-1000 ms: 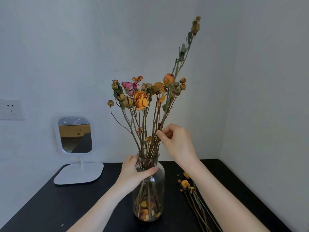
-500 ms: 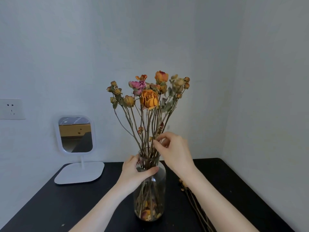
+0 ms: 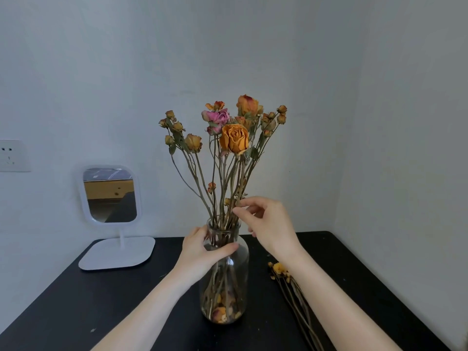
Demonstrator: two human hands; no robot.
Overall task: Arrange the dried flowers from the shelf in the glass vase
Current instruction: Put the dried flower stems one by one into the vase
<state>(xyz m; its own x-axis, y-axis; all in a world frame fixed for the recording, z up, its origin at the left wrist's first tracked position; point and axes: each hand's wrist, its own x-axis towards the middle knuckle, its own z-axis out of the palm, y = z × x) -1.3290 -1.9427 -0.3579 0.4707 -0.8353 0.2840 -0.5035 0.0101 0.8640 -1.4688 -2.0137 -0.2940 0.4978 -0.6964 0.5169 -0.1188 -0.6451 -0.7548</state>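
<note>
A: Where did the dried flowers (image 3: 235, 145) stand?

B: In the glass vase (image 3: 228, 279), which stood upright near the middle of the black desk (image 3: 101, 300). The stems went down through the narrow neck and fanned out above it. A large orange rose (image 3: 234, 139) faced forward, a pink bloom (image 3: 216, 117) sat above it to the left, and small buds spread to either side. Fallen petals (image 3: 220, 312) lay at the bottom of the vase.

A: And the hands?

B: The left hand (image 3: 200, 252) gripped the vase at its neck and shoulder, thumb across the near side of the glass, fingers (image 3: 198, 231) curled round the far side. The right hand (image 3: 268, 224) was raised just above the rim, to the right of the bunch. Its thumb and forefinger tips were at the stems and the other fingers were loosely curled behind.

A: Clamped on a stem?

B: I could not tell. The two tips were close together with stems against them, but whether they closed on one did not show.

A: Anything else on the desk?

B: A few loose stems (image 3: 278, 268) with small yellow heads lay flat to the right of the vase, apart from the glass and partly under the right forearm. A white mirror (image 3: 110, 196) on a flat stand stood at the back left, well apart from the vase, against the pale wall (image 3: 329, 97). A wall socket (image 3: 11, 155) was at the left edge.
</note>
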